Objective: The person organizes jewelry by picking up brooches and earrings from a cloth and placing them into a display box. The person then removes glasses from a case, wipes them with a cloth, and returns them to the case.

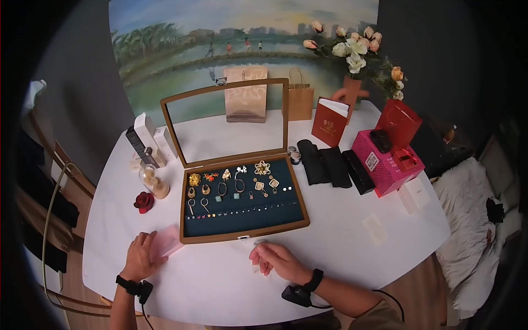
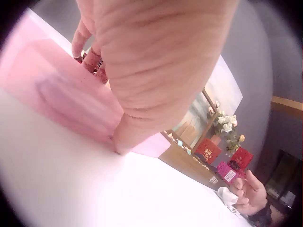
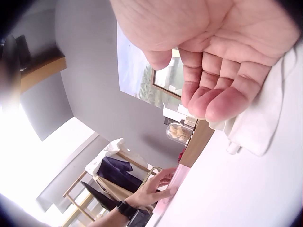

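My left hand spans the end of a translucent pink box. Its thumb lies along the near side in the left wrist view and the other fingers reach over the far side. In that view a dark oval shape shows through the pink box. My right hand is just in front of the display case, fingers loosely curled, with a bare palm in the right wrist view. A white cloth-like piece lies against its fingers. The wooden jewelry case has its glass lid raised; earrings, brooches and rings fill its dark lining.
On the left are a red rose, a glass dome and small boxes. Rightward sit black pouches, a red booklet, a magenta box and a flower vase. Paper bags stand behind the lid.
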Tool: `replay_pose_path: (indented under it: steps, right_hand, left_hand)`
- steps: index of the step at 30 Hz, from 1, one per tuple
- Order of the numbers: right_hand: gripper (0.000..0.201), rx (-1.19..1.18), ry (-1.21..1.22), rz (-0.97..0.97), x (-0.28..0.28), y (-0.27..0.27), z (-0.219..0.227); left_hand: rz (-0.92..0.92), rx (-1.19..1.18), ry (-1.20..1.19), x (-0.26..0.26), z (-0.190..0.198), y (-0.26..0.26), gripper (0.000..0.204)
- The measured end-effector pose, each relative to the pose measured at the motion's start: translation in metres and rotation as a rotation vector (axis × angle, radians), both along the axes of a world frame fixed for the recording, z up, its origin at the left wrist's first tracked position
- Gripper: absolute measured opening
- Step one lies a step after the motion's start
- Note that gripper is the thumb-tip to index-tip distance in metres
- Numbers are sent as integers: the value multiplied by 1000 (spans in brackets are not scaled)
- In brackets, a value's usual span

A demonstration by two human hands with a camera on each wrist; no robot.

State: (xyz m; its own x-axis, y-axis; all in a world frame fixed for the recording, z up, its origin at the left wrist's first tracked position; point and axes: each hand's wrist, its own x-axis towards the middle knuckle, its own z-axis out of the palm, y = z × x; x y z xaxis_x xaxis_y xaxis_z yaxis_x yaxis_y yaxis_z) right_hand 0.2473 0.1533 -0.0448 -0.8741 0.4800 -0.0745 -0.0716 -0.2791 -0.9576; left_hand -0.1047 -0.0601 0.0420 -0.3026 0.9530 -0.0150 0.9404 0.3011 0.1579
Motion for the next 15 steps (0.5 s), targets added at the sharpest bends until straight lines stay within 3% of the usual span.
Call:
replay_pose_path:
  steps: [5, 9, 13, 15]
  right_hand:
    - [40, 20, -3, 59, -4, 0, -1]
    - [40, 6, -7, 14, 0, 0, 2]
    - [40, 31, -35, 54, 1, 1, 3]
    - [40, 33, -48, 41, 1, 2, 3]
  left_hand:
    - [102, -16, 33, -9, -4, -9, 80]
    - [20, -32, 16, -24, -8, -14, 73]
    - [67, -102, 56, -34, -3, -4, 69]
    - [3, -74, 193, -40, -4, 3, 66]
